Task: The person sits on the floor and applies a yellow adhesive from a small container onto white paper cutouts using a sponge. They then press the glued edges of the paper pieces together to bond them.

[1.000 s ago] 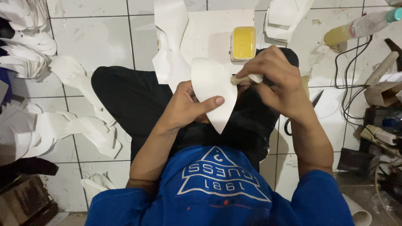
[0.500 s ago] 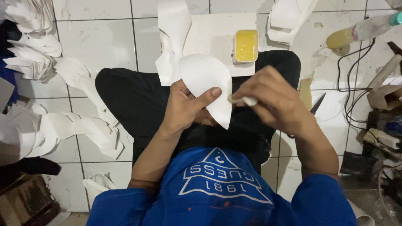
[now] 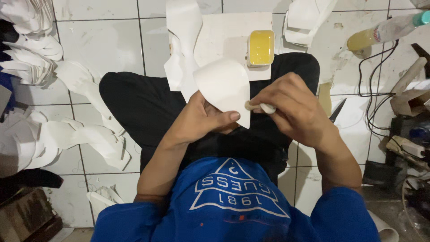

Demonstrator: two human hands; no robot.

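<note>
At the bottom of the frame we see the blue shirt (image 3: 233, 210) with a white triangle print, and above it the black trousers (image 3: 148, 107) of crossed legs on the white tiled floor (image 3: 103, 40).

Left hand (image 3: 197, 121): at centre frame, closed on the white curved piece (image 3: 224, 87), with the thumb pressed across its lower edge and the remaining fingers behind it. The piece stands just above the lap, its pointed end directed toward the lower right of centre.

Right hand (image 3: 291, 107): right of centre, fingers curled narrowly around a small applicator (image 3: 260, 106). The tan tip of the applicator touches the right edge of the white curved piece. We cannot tell whether the tip is a brush or a pad.

Beyond the hands, at upper centre, a shallow container of yellow liquid (image 3: 261, 47) rests on a white sheet (image 3: 224, 36) laid on the floor, just beyond the knees. A strip of cut white material (image 3: 183, 27) lies at the left edge of this sheet.

Upper right of the frame: a plastic bottle (image 3: 385, 31) with yellowish contents lies on its side, with black cables (image 3: 371, 89) below it. More cut white pieces (image 3: 309, 18) lie at the top edge.

Left side of the frame: stacks of cut white pieces (image 3: 31, 54) spread across the floor, from upper left to lower left.
</note>
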